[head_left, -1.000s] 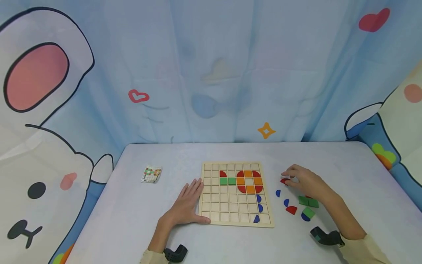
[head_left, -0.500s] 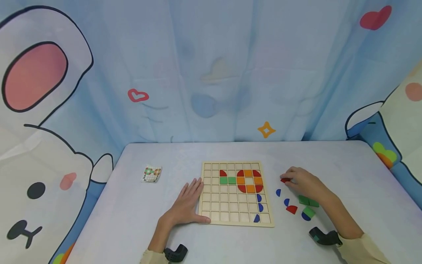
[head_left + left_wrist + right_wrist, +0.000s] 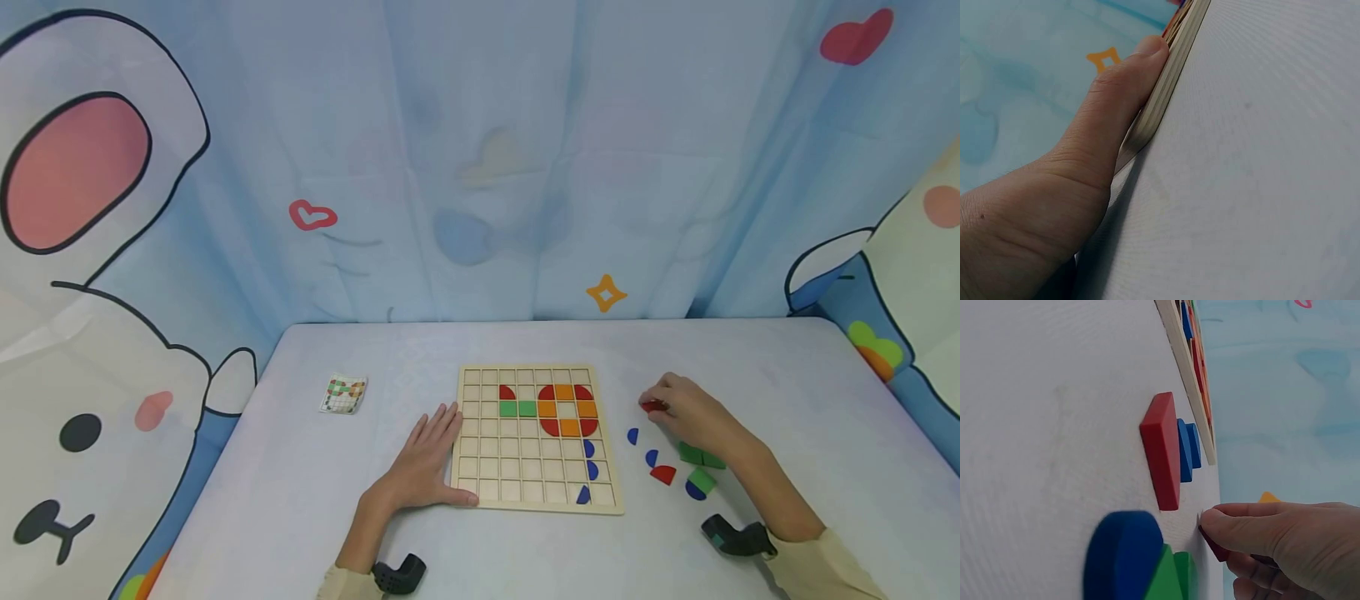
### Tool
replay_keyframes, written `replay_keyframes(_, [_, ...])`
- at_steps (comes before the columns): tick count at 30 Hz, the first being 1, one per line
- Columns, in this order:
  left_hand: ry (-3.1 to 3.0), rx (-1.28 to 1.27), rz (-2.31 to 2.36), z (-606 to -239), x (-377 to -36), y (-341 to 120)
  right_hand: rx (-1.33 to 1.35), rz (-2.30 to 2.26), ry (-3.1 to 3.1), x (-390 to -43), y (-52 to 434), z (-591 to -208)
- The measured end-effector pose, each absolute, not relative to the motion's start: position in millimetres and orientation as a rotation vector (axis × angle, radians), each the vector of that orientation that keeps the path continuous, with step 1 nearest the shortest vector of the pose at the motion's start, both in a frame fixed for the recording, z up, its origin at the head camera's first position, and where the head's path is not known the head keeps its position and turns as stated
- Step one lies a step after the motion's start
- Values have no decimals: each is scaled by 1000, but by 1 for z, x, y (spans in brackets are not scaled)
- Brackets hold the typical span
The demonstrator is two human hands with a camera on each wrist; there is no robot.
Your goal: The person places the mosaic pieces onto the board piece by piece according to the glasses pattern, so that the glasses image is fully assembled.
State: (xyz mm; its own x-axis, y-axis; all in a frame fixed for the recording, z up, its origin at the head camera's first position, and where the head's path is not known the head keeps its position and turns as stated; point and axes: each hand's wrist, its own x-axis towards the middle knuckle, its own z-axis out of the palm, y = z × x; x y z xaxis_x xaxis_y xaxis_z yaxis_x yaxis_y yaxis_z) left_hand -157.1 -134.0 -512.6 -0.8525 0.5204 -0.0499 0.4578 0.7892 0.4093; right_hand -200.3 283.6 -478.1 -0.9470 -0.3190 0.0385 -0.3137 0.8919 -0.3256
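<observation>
We pinch the red piece (image 3: 651, 406) in our right hand (image 3: 690, 412) at three o'clock of the wooden board (image 3: 536, 437); our left hand (image 3: 423, 462) lies flat, steadying its nine o'clock edge. We should grip firmly and lift straight.

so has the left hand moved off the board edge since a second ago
No. The left hand lies flat against the left edge of the wooden board, thumb along its near corner, same as before.

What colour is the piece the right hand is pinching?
Red: the piece in the right hand shows best in the head view.
</observation>
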Motion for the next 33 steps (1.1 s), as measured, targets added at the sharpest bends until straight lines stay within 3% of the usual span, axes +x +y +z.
replay_keyframes(7, [2824, 776, 585, -513, -156, -135, -436, -631, 2948, -204, 286, -472])
replay_keyframes(18, [2821, 788, 602, -514, -156, -135, -564, -982, 3033, -200, 273, -465])
replay_keyframes(27, [2802, 785, 607, -512, -158, -135, -696, -1193, 2926, -196, 227, -471])
replay_keyframes(33, [2796, 756, 608, -513, -158, -135, -953, -1111, 2779, -198, 180, -471])
